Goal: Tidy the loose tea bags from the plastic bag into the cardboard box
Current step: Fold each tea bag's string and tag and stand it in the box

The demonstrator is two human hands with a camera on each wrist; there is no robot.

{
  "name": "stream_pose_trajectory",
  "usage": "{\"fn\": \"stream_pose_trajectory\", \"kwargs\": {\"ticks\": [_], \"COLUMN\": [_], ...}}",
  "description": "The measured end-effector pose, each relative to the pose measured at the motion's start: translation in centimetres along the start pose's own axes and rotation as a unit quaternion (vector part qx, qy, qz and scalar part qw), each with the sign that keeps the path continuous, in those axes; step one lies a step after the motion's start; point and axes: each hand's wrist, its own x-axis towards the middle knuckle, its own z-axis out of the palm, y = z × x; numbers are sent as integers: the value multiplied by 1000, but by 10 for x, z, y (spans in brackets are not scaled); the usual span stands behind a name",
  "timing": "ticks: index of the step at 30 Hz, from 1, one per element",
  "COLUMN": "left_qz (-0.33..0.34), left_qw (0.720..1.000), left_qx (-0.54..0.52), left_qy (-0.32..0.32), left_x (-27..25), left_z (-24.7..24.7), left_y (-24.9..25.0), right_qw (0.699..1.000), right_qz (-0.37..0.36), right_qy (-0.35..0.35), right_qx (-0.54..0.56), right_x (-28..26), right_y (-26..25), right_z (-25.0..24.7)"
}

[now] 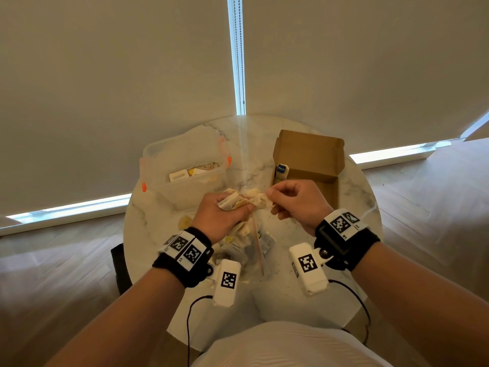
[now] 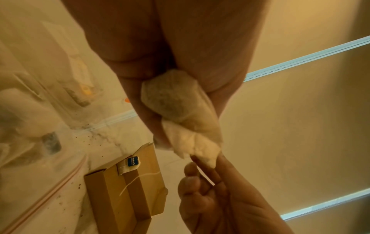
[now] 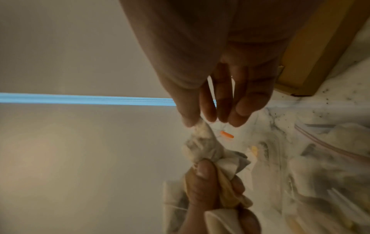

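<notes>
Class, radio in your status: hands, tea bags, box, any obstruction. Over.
Left hand grips a tea bag clump; right hand pinches one bag's end. Cardboard box open, one tagged tea bag inside. Plastic bag below the hands; nothing blocks the box.

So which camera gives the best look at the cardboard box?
The head view: the whole open cardboard box shows on the table, one blue-tagged tea bag at its corner. The left wrist view shows it partly cropped; the right wrist view catches only an edge.
</notes>
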Motion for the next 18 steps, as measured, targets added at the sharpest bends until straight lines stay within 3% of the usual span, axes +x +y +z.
{"fn": "stream_pose_trajectory", "kwargs": {"ticks": [7,9,11,13,18], "left_qz": [19,13,6,2,4], "left_qw": [1000,1000,1000,1000,999], "left_qx": [20,19,13,10,21], "left_qy": [-3,2,10,20,25], "left_x": [-1,-1,-1,-1,5], "left_z": [1,1,-1,-4,-10], "left_y": [0,1,0,0,0], "right_qw": [996,997,995,974,907], "right_qz": [27,11,-37,-96,-150], "right_qy": [-84,-67,-4,22,-85], "right_qx": [-9,-30,-90,-204,-384], "right_x": [-2,-1,2,5,2], "right_y": [-3,-3,-3,-5,-13], "right_z": [-4,-6,-13,-20,-19]}}
